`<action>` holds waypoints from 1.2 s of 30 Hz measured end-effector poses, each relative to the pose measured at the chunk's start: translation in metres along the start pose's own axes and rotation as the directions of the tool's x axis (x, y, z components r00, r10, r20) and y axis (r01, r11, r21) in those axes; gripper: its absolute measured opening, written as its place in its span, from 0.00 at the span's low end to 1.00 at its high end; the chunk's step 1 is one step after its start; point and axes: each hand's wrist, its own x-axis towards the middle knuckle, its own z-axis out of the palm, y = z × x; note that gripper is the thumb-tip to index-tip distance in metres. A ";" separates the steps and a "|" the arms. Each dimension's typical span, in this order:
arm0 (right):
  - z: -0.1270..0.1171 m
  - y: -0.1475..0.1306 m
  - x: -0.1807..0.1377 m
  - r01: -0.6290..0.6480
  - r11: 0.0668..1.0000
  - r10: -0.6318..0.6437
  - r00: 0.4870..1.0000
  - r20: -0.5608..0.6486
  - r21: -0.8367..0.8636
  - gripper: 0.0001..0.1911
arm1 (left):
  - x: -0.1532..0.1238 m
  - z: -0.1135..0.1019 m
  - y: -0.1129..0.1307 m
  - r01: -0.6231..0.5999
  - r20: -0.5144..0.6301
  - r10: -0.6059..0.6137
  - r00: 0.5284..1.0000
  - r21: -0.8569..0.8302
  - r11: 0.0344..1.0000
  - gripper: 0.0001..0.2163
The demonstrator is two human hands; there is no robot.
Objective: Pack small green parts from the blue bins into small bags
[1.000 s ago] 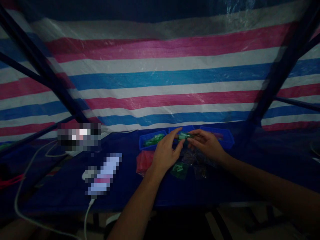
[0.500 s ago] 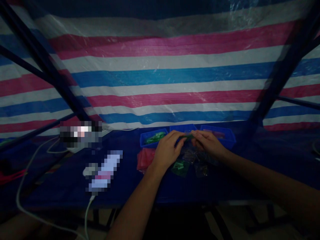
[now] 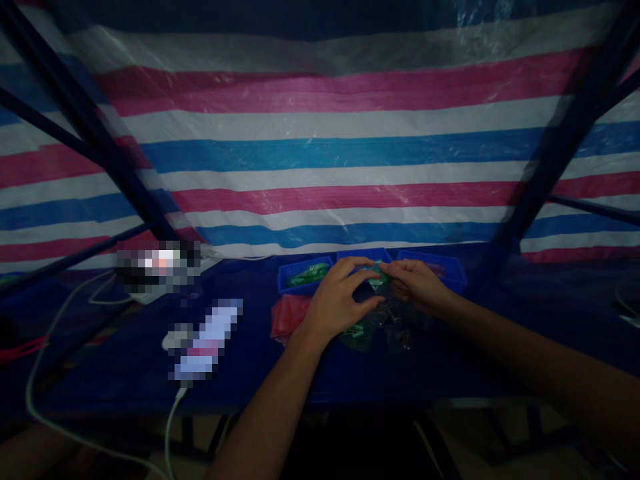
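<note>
My left hand (image 3: 336, 300) and my right hand (image 3: 417, 283) meet over the dark blue table (image 3: 125, 373), both pinching a small clear bag with green pieces (image 3: 379, 278) between their fingertips. Just below the hands lie another small bag with green parts (image 3: 357, 333) and a clear bag (image 3: 401, 339). A red bag (image 3: 287, 317) lies left of my left wrist. Behind the hands stands a row of blue bins; the left bin (image 3: 305, 275) holds green pieces.
A striped pink, blue and white tarp (image 3: 320, 153) hangs behind the table, crossed by dark frame poles (image 3: 85, 127). White cables (image 3: 45, 360) loop over the left side near blurred-out items (image 3: 207, 340). The right bin (image 3: 443, 267) holds reddish pieces.
Both hands have shifted slightly toward me and closed tighter around the small green-filled bag; the left thumb now reaches under it.
</note>
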 end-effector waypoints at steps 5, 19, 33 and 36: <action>0.003 -0.004 -0.004 -0.010 0.992 0.016 0.999 0.048 -0.127 0.28 | 0.000 0.002 -0.003 0.030 -0.016 -0.030 0.999 0.010 0.999 0.08; 0.001 -0.010 -0.009 0.339 0.671 -0.402 0.914 0.061 -0.659 0.19 | -0.001 -0.035 -0.040 0.426 -0.320 -0.368 0.873 0.132 0.895 0.08; 0.003 -0.009 -0.012 0.511 0.342 -0.351 0.848 0.398 -0.789 0.14 | -0.019 -0.036 -0.081 0.497 -0.154 -0.487 0.860 0.468 0.731 0.11; -0.002 -0.011 -0.010 0.544 0.302 -0.363 0.825 0.433 -0.783 0.13 | -0.018 -0.036 -0.081 0.489 -0.105 -0.495 0.862 0.427 0.761 0.13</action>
